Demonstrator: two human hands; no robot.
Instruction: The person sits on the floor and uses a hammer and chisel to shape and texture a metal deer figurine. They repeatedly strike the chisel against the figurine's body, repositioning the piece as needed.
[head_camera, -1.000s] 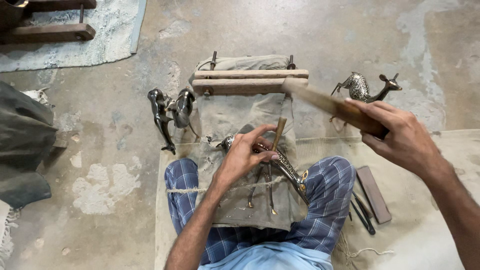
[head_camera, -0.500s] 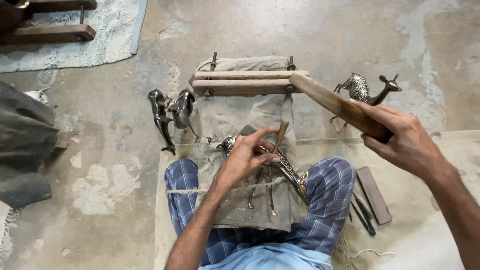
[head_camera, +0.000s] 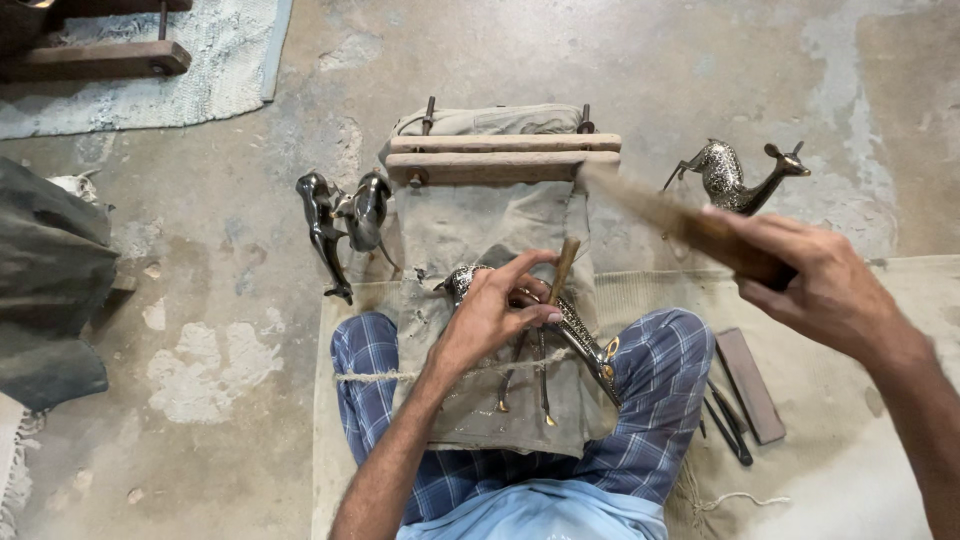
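Metal deer (head_camera: 545, 320) on lap cloth (head_camera: 480, 260), clamp (head_camera: 500, 157) beyond

The wooden mallet (head_camera: 690, 225) right of centre is smeared by motion, its far end fading out, and the right hand (head_camera: 825, 285) hides its grip. The left hand (head_camera: 495, 310) at centre covers the middle of the metal deer figure (head_camera: 580, 335) and the chisel's (head_camera: 562, 268) tip. At the left edge a dark cloth bundle (head_camera: 45, 290) is cut off. The person's torso leaves the bottom edge.
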